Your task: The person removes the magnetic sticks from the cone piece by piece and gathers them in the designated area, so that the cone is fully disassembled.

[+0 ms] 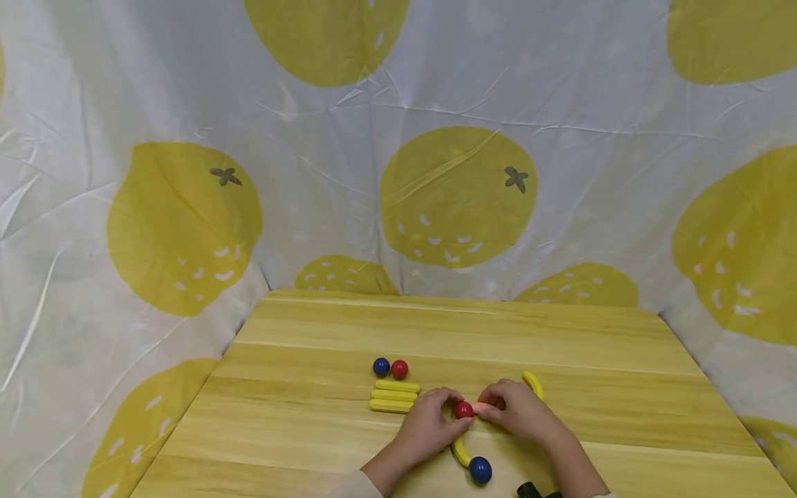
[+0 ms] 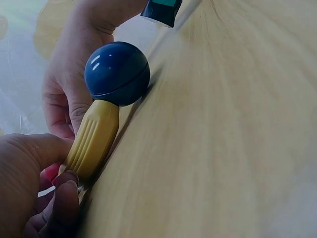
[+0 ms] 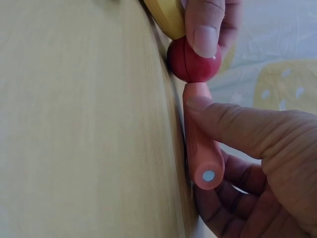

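In the head view my left hand (image 1: pixel 426 429) pinches a red ball (image 1: pixel 463 410) between thumb and fingers. A curved yellow stick (image 1: pixel 461 453) runs from this ball to a blue ball (image 1: pixel 480 470) nearer me; the left wrist view shows the blue ball (image 2: pixel 116 73) touching the stick's end. My right hand (image 1: pixel 521 413) grips a pink-orange stick (image 3: pixel 203 144) between thumb and fingers. One end of that stick meets the red ball (image 3: pixel 193 62); a round silvery disc shows in its other end.
Left of my hands, several straight yellow sticks (image 1: pixel 395 395) lie side by side, with a loose blue ball (image 1: pixel 381 367) and red ball (image 1: pixel 400 369) behind them. Another curved yellow stick (image 1: pixel 532 384) lies beyond my right hand. A lemon-print cloth (image 1: pixel 461 200) hangs behind the wooden table (image 1: pixel 299 449).
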Demonstrator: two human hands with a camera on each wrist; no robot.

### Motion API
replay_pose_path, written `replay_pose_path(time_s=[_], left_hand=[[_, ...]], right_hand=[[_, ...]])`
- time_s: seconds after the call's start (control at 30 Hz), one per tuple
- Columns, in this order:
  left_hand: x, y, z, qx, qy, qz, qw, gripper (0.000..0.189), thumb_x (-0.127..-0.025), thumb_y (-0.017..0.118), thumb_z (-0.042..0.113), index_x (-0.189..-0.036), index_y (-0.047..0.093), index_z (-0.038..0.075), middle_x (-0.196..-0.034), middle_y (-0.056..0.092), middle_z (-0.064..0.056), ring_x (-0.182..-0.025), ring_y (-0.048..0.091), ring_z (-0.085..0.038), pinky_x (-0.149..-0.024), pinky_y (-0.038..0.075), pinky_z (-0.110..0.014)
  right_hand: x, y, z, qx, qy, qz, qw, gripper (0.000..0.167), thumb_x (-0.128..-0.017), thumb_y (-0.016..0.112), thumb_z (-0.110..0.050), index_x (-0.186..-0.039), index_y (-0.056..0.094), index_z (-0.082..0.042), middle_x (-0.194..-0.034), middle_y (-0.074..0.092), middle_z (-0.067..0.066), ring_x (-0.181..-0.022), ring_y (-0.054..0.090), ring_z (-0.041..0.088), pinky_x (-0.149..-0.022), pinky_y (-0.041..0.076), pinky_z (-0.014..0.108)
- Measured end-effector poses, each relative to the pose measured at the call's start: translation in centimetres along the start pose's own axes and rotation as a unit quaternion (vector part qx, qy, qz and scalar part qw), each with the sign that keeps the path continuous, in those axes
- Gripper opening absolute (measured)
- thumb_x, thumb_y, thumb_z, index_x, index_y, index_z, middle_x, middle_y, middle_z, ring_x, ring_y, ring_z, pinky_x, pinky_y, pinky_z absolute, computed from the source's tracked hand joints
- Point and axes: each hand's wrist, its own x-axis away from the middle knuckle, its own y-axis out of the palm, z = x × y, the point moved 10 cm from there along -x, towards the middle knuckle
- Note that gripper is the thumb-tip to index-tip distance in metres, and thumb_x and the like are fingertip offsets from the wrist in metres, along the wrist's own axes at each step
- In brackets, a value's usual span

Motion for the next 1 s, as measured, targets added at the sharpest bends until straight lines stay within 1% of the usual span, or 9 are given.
replay_pose_path(time_s=[0.23, 0.33, 0.5, 0.67, 0.73, 0.83, 1.0], left_hand=[[0.0, 0.0, 0.0, 0.0, 0.002, 0.003, 1.0, 0.03, -0.087, 0.081, 0.039, -0.108, 0.071, 0.021, -0.105, 0.071, 0.009, -0.1, 0.063, -0.007, -0.09, 0.053, -0.029], [0.0, 0.1, -0.1, 0.008, 0.0, -0.001, 1.0, 0.029, -0.086, 0.082, 0.038, -0.107, 0.071, 0.021, -0.102, 0.069, 0.01, -0.093, 0.059, -0.004, -0.083, 0.051, -0.025], [0.0, 0.1, -0.1, 0.025, -0.003, -0.008, 0.9997, 0.029, -0.086, 0.083, 0.037, -0.104, 0.07, 0.02, -0.099, 0.067, 0.009, -0.08, 0.05, 0.0, -0.071, 0.044, -0.02], [0.0, 0.1, -0.3, 0.032, -0.004, -0.009, 0.9995, 0.029, -0.085, 0.083, 0.038, -0.104, 0.069, 0.02, -0.098, 0.066, 0.009, -0.077, 0.048, 0.002, -0.068, 0.043, -0.019], [0.0, 0.2, -0.3, 0.032, -0.004, -0.009, 0.9994, 0.029, -0.085, 0.082, 0.039, -0.104, 0.069, 0.02, -0.098, 0.066, 0.01, -0.077, 0.048, 0.002, -0.069, 0.043, -0.019], [-0.1, 0.2, -0.4, 0.032, -0.004, -0.01, 0.9994, 0.03, -0.085, 0.082, 0.04, -0.104, 0.069, 0.021, -0.098, 0.066, 0.011, -0.078, 0.048, 0.001, -0.07, 0.043, -0.019], [0.0, 0.3, -0.5, 0.028, -0.005, -0.009, 0.9996, 0.03, -0.086, 0.082, 0.041, -0.105, 0.069, 0.021, -0.097, 0.066, 0.012, -0.08, 0.049, 0.0, -0.072, 0.043, -0.02]], right_hand=[[0.0, 0.0, 0.1, -0.002, 0.009, 0.0, 1.0, 0.02, -0.093, 0.073, -0.042, -0.087, 0.074, -0.023, -0.078, 0.063, -0.013, -0.072, 0.052, 0.0, -0.065, 0.046, 0.021], [0.0, -0.1, 0.2, 0.009, 0.016, 0.007, 0.9998, 0.019, -0.093, 0.073, -0.041, -0.085, 0.073, -0.024, -0.077, 0.062, -0.014, -0.072, 0.052, 0.0, -0.066, 0.045, 0.021], [0.2, -0.4, 0.4, 0.02, 0.027, 0.019, 0.9993, 0.019, -0.094, 0.073, -0.04, -0.081, 0.071, -0.025, -0.077, 0.061, -0.013, -0.072, 0.051, 0.001, -0.066, 0.045, 0.021], [0.2, -0.9, 0.4, 0.027, 0.034, 0.029, 0.9987, 0.019, -0.094, 0.073, -0.039, -0.082, 0.072, -0.024, -0.078, 0.061, -0.013, -0.072, 0.051, 0.001, -0.066, 0.046, 0.021], [0.4, -1.5, 0.6, 0.027, 0.051, 0.039, 0.9976, 0.017, -0.093, 0.074, -0.039, -0.084, 0.073, -0.024, -0.079, 0.062, -0.012, -0.073, 0.052, 0.003, -0.067, 0.046, 0.022], [0.8, -2.7, 1.3, 0.03, 0.091, 0.063, 0.9934, 0.017, -0.093, 0.074, -0.039, -0.088, 0.074, -0.023, -0.081, 0.063, -0.009, -0.074, 0.054, 0.006, -0.068, 0.048, 0.025], [1.8, -5.4, 2.8, 0.053, 0.139, 0.108, 0.9829, 0.025, -0.096, 0.071, -0.041, -0.098, 0.076, -0.017, -0.087, 0.068, -0.002, -0.078, 0.06, 0.012, -0.07, 0.051, 0.033]])
